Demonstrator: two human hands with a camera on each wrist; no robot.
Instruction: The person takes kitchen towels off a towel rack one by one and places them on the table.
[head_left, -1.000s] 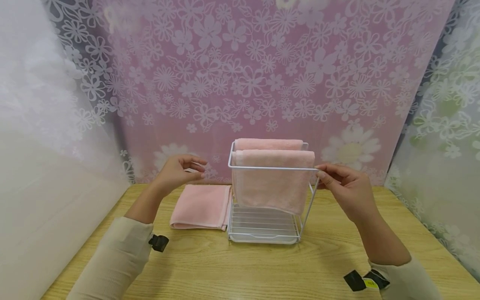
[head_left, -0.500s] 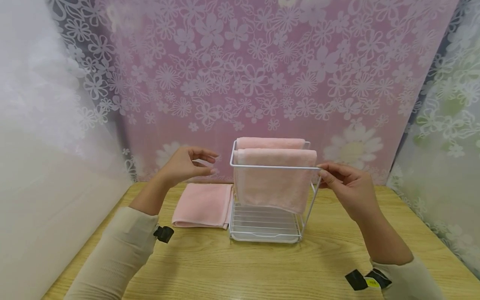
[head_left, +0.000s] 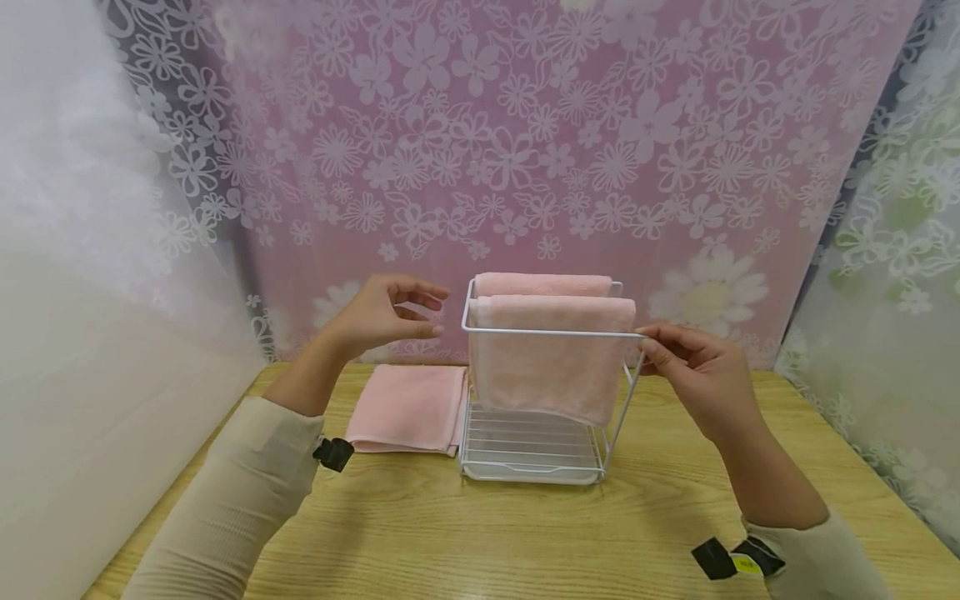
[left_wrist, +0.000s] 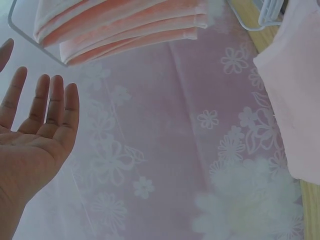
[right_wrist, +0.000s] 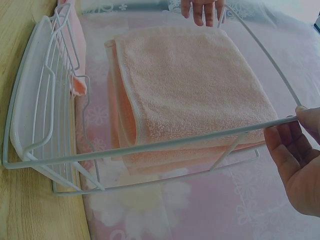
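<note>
A white wire rack stands on the table with two pink towels draped side by side, one behind the other, over its upper part. My right hand pinches the rack's upper right front corner between thumb and fingers; the right wrist view shows the same pinch on the white wire. Left of the rack's upper left corner, my left hand hovers with relaxed fingers, apart from the wire and holding nothing. Below it a folded pink towel lies flat on the table against the rack's left side.
Under the rack's wire shelf sits a pale tray. The wooden table meets a pink floral backdrop behind the rack, with pale sheets at left and right. Each sleeve carries a black strap piece.
My left hand has moved right and upward, closer to the rack's upper left corner. My right hand keeps its pinch on the rack, and the towels hang as before.
</note>
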